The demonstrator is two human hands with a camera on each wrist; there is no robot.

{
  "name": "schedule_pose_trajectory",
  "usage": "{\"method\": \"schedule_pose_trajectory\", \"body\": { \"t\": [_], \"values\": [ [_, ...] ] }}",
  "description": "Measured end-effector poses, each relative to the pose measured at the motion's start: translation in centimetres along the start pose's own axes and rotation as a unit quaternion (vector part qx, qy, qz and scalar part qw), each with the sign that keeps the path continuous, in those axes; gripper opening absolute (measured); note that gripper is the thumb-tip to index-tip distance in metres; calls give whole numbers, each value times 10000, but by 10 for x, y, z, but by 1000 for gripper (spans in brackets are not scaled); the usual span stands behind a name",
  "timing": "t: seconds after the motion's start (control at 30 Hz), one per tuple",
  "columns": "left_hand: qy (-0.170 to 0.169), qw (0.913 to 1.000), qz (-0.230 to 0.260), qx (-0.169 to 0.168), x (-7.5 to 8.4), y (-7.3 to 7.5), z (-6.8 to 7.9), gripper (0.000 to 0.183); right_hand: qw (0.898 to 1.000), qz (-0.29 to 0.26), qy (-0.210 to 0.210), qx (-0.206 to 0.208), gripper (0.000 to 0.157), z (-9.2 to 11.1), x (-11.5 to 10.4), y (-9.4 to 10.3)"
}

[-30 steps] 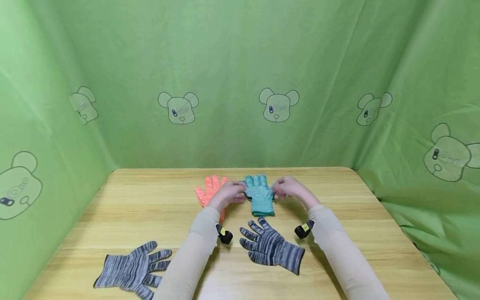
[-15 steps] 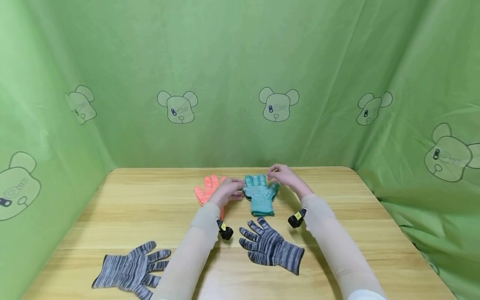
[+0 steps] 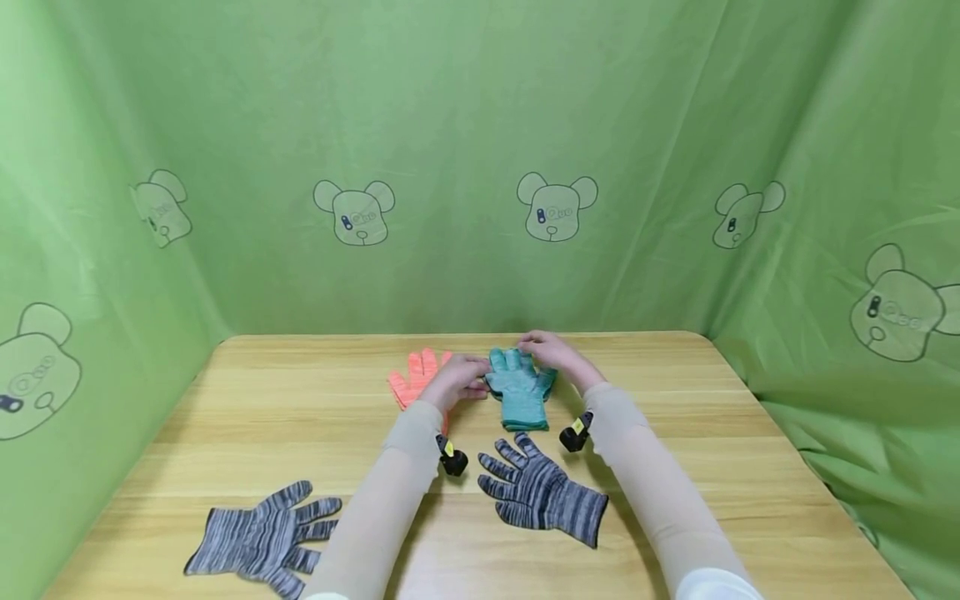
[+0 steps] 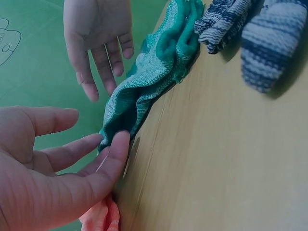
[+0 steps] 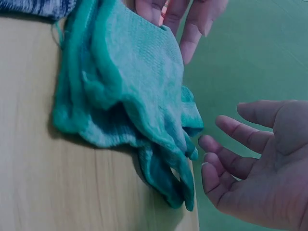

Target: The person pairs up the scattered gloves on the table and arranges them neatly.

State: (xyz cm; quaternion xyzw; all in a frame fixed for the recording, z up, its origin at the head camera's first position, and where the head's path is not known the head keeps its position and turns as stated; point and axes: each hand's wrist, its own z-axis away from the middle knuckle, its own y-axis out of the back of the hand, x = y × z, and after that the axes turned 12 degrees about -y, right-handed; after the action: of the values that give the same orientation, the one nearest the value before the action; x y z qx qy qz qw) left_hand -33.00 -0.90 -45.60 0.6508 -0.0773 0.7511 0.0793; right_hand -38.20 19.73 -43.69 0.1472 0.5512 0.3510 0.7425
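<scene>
Green gloves (image 3: pixel 522 396) stacked in layers, centre of the surface's (image 3: pixel 300 417) far half, fingers toward the far edge. Left hand (image 3: pixel 457 381) at the stack's left side, fingertips touching it; cannot tell whether they pinch. Right hand (image 3: pixel 551 348) by the stack's far end, fingers relaxed, grasping nothing. Orange glove (image 3: pixel 415 379) left of stack, partly behind left hand. Nearer the person, 1 striped glove (image 3: pixel 540 487), cuff to the right; 2nd striped glove (image 3: pixel 258 533) well to its left, cuff leftward
</scene>
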Motion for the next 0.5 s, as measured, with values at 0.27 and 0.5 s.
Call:
{"method": "schedule_pose_trajectory", "body": {
  "t": [0.27,0.5],
  "values": [
    [-36,10000,15,-12,0,-1,-1,45,9999,-16,22,-165,42,-6,3,-5],
    [-74,10000,43,-37,-3,-1,0,43,9996,-93,-18,-250,40,-6,5,-5]
  ]
}}
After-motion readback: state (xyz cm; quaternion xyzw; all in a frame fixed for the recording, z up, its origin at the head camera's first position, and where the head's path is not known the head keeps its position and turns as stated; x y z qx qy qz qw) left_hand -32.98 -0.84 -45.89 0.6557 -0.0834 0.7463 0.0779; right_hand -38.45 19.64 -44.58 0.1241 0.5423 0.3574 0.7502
